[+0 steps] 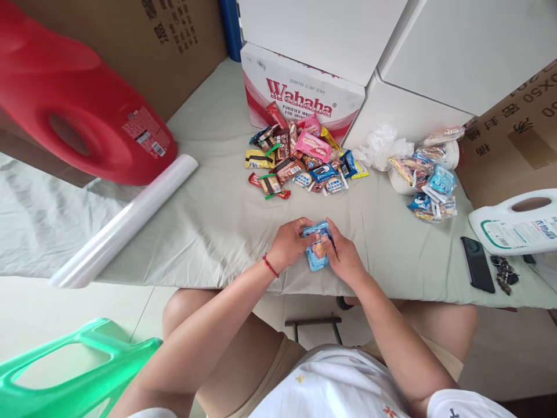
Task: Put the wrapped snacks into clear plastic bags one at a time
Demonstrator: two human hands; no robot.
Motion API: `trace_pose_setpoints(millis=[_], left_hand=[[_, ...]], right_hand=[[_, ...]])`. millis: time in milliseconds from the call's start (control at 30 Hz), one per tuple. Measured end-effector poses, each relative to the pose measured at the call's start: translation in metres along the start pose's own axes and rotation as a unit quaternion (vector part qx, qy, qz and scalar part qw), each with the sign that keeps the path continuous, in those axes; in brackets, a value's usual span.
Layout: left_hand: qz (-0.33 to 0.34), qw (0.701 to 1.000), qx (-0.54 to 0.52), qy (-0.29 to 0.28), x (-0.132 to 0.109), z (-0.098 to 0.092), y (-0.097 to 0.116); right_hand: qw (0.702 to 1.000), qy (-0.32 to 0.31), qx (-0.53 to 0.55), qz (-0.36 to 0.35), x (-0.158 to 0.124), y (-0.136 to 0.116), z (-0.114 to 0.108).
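Both my hands meet at the front edge of a cloth-covered table (217,226). My left hand (290,244) and my right hand (344,255) are closed on a small light-blue snack packet (317,260), holding it between them just above the cloth. A red string bracelet sits on my left wrist. Beyond my hands lies a pile of wrapped snacks (300,159) in red, pink, brown and blue. A second heap of snack packets (429,180) rests on a white bowl to the right.
A Wahaha water carton (304,93) and white boxes (418,52) stand behind. A red jug (78,110) and a clear film roll (126,217) lie left. A white jug (517,223), black phone (477,264) and keys (505,274) lie right. A green stool (73,371) is lower left.
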State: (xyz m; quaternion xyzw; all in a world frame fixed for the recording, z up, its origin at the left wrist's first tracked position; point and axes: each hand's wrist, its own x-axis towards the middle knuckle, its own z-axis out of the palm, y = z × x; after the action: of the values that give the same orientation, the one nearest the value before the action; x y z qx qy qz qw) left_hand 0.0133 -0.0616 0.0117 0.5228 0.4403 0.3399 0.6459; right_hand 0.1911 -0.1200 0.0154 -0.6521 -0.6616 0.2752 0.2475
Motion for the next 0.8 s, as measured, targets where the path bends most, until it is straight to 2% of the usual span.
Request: trace_pose_setpoints(millis=[133, 267, 367, 500, 667, 800], left_hand=[[-0.035, 0.991, -0.107, -0.069, -0.001, -0.005, 0.000], [-0.051, 0.983, -0.169, -0.054, -0.001, -0.007, 0.003], [-0.059, 0.978, -0.193, -0.041, 0.000, -0.005, 0.003], [-0.060, 0.982, -0.175, -0.024, 0.001, -0.002, 0.003], [-0.074, 0.985, -0.138, -0.068, -0.001, -0.009, 0.015], [-0.078, 0.988, -0.061, -0.115, -0.001, -0.014, 0.022]], right_hand=[[1.000, 0.013, 0.025, 0.011, -0.002, 0.004, 0.005], [0.994, 0.035, 0.097, 0.022, -0.004, 0.002, 0.003], [0.979, 0.056, 0.186, 0.061, -0.008, 0.002, 0.000], [0.959, -0.027, 0.265, 0.097, -0.014, 0.002, -0.003], [0.932, 0.017, 0.348, 0.101, -0.013, -0.001, 0.000], [0.917, 0.006, 0.378, 0.125, -0.013, -0.007, 0.001]])
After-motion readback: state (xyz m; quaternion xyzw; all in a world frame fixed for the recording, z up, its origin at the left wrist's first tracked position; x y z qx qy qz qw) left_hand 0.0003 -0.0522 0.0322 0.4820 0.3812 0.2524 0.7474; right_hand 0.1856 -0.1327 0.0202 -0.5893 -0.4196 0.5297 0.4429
